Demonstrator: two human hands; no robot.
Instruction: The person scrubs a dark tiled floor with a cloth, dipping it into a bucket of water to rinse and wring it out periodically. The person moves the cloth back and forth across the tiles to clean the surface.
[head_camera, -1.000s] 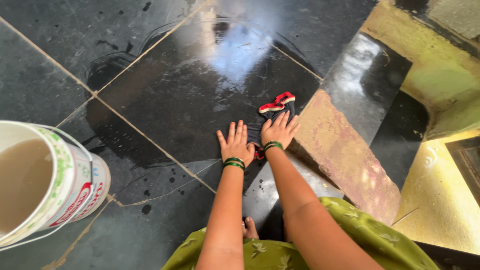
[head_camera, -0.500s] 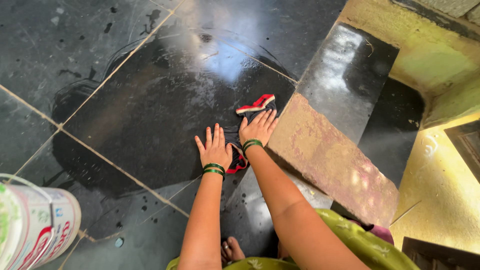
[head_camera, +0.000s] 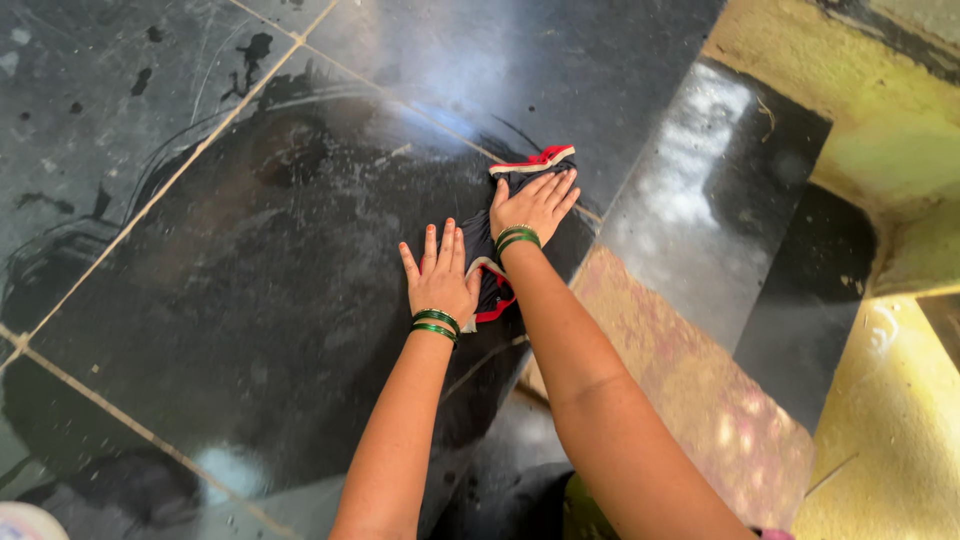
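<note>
Two flat, open hands, left hand (head_camera: 441, 278) and right hand (head_camera: 533, 204), pressing a dark red-trimmed cloth (head_camera: 497, 262) onto wet black floor tiles (head_camera: 250, 300) beside a stone step (head_camera: 700, 400), nearby tiles mostly wetted, far corners dry.

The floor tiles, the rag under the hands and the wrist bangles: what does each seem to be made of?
Floor tiles: dark polished stone or glazed tile, judging by wet mirror-like glare and pale grout lines. Rag: soft woven or knit fabric, dark with red-and-white trim; it bunches and folds. Bangles: glossy green, probably glass or plastic.
</note>
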